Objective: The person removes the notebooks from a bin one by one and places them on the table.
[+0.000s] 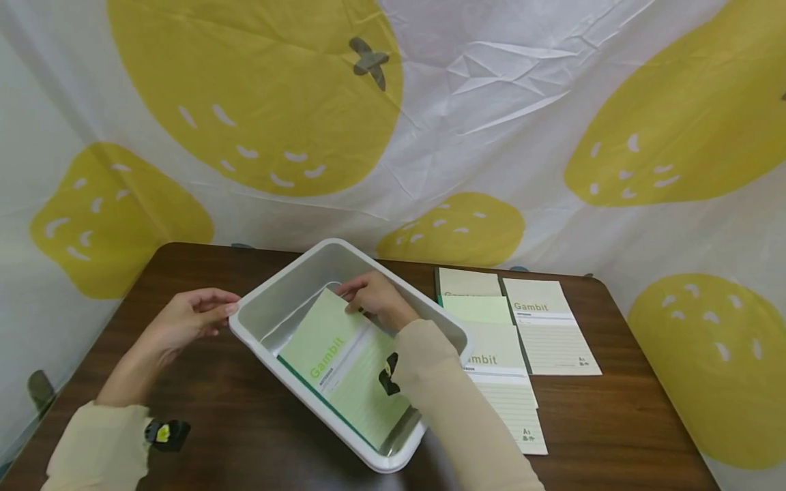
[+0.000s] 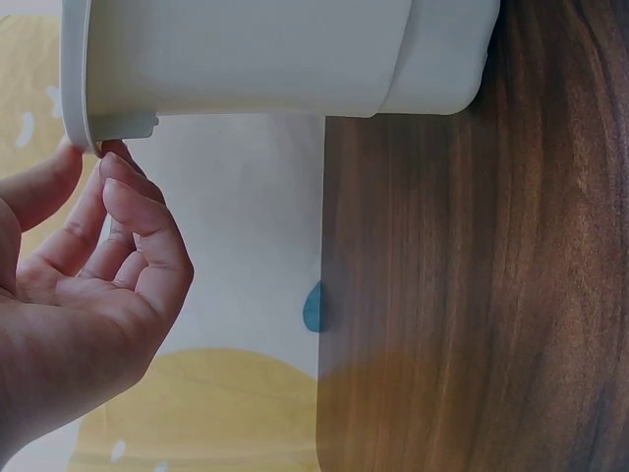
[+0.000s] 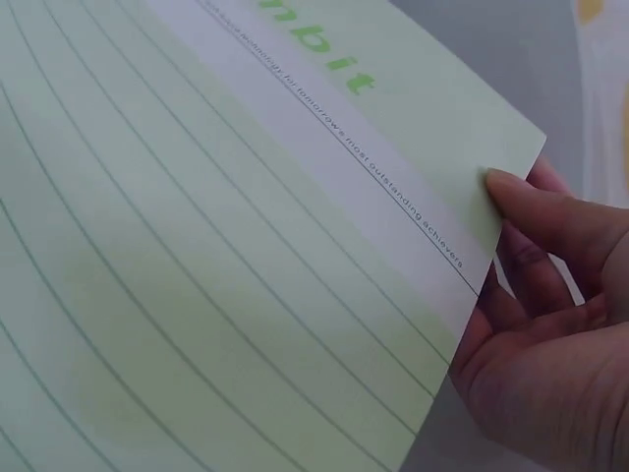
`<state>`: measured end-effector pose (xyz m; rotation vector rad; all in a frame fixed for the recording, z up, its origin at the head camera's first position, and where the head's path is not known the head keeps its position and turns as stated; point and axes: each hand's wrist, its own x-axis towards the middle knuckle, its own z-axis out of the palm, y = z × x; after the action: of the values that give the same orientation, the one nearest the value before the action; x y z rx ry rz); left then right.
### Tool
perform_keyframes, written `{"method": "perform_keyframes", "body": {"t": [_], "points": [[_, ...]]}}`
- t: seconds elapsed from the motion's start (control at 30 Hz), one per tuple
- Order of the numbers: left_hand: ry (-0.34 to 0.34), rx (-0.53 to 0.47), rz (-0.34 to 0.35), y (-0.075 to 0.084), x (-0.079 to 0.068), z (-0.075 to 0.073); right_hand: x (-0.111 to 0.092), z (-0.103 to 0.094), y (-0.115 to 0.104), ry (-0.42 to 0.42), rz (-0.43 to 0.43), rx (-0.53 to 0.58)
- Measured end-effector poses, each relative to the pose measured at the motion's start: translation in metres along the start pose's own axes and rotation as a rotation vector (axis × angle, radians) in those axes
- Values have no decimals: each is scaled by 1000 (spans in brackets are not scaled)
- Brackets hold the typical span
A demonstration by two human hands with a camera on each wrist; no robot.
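A light green notebook (image 1: 344, 368) with a dark green spine lies tilted inside a pale grey plastic basin (image 1: 295, 286). My right hand (image 1: 377, 300) reaches into the basin and pinches the notebook's edge near its upper corner. In the right wrist view the thumb (image 3: 550, 211) lies on the cover and the other fingers go behind it. My left hand (image 1: 196, 317) pinches the basin's rim at its left corner, thumb on one side and fingertips on the other, as the left wrist view shows.
Several notebooks lie on the brown wooden table (image 1: 626, 423) right of the basin. One cream notebook (image 1: 555, 327) is apart at the far right; a cream one (image 1: 503, 389) overlaps a green one (image 1: 475, 308). A patterned cloth (image 1: 454, 136) hangs behind the table.
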<state>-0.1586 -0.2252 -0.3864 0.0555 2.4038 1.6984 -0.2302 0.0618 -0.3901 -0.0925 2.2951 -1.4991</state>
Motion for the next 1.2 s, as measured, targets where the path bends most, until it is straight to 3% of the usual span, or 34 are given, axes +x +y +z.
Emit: {"method": "perform_keyframes", "body": {"t": [0.2, 0.63, 1.0, 1.2], "points": [[-3, -15, -9, 0, 0, 0, -14, -9, -18, -8, 20, 16], [-1, -3, -31, -1, 1, 0, -52, -39, -58, -30, -112, 74], [2, 8, -25, 1, 1, 0, -80, -56, -103, 22, -195, 140], [-7, 18, -23, 1, 2, 0, -94, -76, -137, 103, -276, 102]]}}
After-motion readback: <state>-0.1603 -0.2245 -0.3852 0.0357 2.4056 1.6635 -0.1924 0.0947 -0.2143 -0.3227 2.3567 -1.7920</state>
